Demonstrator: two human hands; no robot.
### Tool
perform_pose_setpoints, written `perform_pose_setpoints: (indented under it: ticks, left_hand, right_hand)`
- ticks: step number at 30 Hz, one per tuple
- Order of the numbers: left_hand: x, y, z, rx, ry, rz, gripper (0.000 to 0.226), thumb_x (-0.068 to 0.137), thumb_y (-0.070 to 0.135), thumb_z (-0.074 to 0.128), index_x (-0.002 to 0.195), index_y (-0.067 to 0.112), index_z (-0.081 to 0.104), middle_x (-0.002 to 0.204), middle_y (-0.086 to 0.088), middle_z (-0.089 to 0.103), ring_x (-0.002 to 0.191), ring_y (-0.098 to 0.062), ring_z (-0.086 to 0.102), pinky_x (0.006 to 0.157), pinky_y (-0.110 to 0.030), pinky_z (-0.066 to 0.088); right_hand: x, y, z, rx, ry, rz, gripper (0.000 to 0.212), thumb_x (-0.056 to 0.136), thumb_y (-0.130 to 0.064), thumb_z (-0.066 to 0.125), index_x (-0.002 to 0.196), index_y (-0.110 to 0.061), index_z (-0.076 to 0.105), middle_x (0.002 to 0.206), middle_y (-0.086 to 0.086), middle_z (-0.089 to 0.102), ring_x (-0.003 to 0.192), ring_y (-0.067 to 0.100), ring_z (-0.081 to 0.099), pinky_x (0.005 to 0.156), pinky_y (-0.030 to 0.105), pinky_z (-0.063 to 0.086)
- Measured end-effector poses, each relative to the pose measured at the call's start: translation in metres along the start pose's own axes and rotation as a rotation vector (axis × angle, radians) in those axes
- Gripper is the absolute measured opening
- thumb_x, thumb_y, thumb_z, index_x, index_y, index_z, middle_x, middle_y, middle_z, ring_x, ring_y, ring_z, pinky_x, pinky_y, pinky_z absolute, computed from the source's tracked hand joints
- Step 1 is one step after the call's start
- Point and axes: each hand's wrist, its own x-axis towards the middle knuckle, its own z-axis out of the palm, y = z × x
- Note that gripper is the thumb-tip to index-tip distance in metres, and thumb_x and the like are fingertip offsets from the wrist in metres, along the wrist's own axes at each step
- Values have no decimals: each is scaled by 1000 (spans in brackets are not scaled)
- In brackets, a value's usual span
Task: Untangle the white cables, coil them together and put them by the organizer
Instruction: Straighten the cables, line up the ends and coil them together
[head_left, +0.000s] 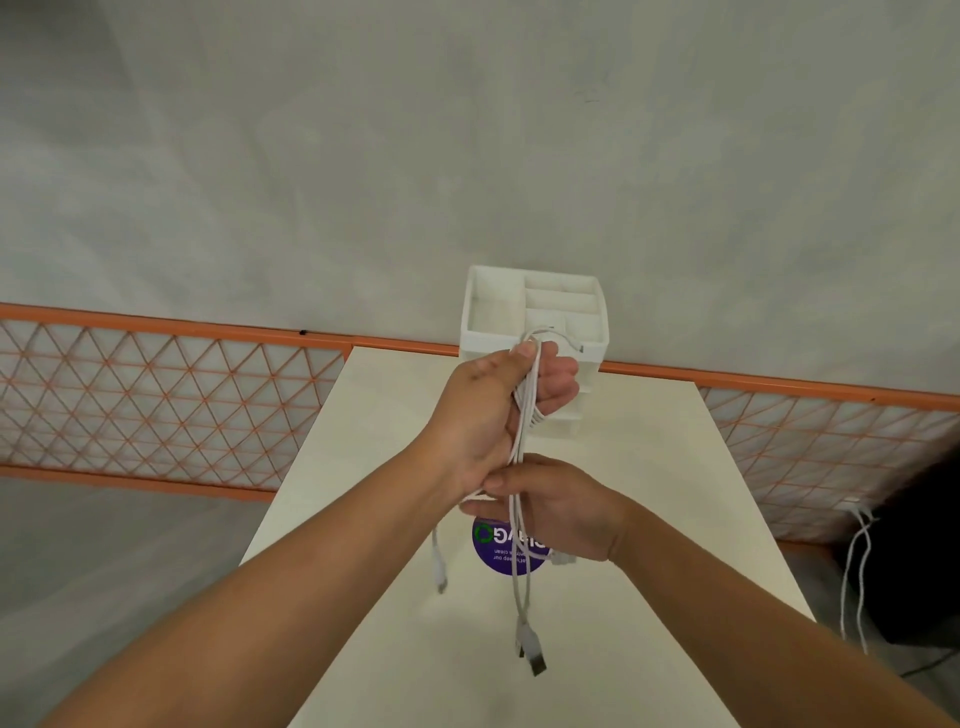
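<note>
Above the table (649, 467), mid-frame: both hands up w/ the white cables (525, 415) strung between them, clear of the tabletop.

Left hand (498, 410): raised, palm toward the right, fingers curled round the upper run of the bundle. Thumb lies along the top; fingertips wrap back over the strands. Cables loop over the top of this hand, w/ one thin end poking out to the right in front of the organizer.

Right hand (561, 514): lower, just beneath the left, touching it near the heel of the palm. Thumb & fingers close on the strands where they leave the left hand. Exact finger count on the cable: can't tell, back of hand faces cam.

Below the right hand the loose ends hang free: two USB-A plugs (532, 649) dangle lowest, approx side by side; a smaller connector (441, 582) hangs off to the left on its own strand. Another plug end shows just under the right hand's palm.

White organizer (535, 312): stands at far edge of table, directly behind the left hand, open-top w/ several compartments. Its lower front is partly hidden by the hand.

Purple round sticker (498, 558) on tabletop under the hands, text upside down, mostly covered.

Behind table: orange-framed lattice panel (156, 400) along grey wall. Far right: white cords (857, 566) hanging against smth dark.
</note>
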Motion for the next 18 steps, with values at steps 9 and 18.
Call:
perform_pose_setpoints:
  ticks: [9,18]
  left_hand:
    - [4,16,-13,-57,12,34,29,102,13,45,108,-11,61,85,-15,76,74,-18,75,78,-32,61]
    - [-1,9,-21,55,9,-87,30,101,18,48,105,-6,66,82,-10,77,66,-13,74,63,-24,60]
  right_hand:
    - [-5,18,10,-102,312,-282,39,89,-47,48,77,-12,36,56,-7,32,48,8,25,44,16,31]
    - [-3,41,-54,-1129,481,-525,40,99,-38,41,101,-7,66,83,7,61,75,13,54,68,21,42]
